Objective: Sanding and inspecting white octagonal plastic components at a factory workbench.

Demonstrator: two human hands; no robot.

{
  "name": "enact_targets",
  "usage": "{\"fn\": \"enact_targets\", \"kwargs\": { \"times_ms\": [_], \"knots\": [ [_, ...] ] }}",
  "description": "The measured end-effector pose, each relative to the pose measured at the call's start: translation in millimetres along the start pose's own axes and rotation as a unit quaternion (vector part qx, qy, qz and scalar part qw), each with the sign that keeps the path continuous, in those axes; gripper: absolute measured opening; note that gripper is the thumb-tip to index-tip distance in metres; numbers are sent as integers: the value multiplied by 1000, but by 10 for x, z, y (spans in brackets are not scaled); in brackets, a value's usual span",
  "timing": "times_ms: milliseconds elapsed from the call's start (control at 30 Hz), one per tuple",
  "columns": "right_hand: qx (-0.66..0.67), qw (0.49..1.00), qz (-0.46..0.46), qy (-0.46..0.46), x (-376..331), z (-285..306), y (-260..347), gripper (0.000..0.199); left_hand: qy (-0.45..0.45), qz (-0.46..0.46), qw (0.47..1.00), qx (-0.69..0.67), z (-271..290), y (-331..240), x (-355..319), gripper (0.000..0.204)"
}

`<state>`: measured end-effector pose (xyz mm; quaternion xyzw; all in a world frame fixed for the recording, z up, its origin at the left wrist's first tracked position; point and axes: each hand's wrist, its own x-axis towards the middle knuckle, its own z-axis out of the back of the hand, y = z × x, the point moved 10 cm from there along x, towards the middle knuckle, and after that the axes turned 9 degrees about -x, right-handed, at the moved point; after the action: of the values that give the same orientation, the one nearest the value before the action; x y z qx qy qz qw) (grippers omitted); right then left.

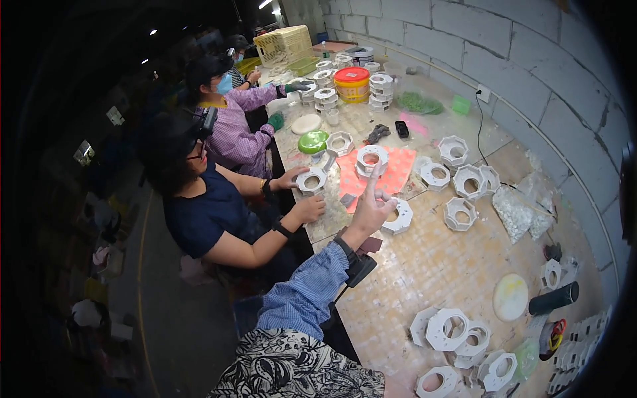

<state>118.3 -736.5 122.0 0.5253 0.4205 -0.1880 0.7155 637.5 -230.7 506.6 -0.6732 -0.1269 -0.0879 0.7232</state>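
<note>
One hand (371,202), my left, reaches mid-frame with fingers loose and empty toward a white ring (399,216); next I must grip it.

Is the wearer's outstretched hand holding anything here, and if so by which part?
Nothing is held. The left hand is raised with fingers spread above the white octagonal part on the table. The right hand is out of view.

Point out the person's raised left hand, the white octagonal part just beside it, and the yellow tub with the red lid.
left hand (373,202), head view, on the back of the hand.
white octagonal part (400,217), head view, on its rim.
yellow tub (352,88), head view, on its side wall.
</note>
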Motion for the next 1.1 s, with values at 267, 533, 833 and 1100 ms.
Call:
{"fn": "enact_targets", "kwargs": {
  "times_ms": [267,533,833,1100],
  "knots": [
    [178,972,-150,33,-372,-244,362,18,66,73,994,-52,-401,445,-299,89],
    [79,992,-84,54,-207,-177,190,17,92,77,993,-12,-470,512,-510,91],
    [209,973,-96,23,-327,-231,416,14,123,110,986,-26,-533,578,-691,87],
    [52,997,-60,1,-91,-56,-53,16,197,136,971,7,-902,804,-1367,85]
  ]
}}
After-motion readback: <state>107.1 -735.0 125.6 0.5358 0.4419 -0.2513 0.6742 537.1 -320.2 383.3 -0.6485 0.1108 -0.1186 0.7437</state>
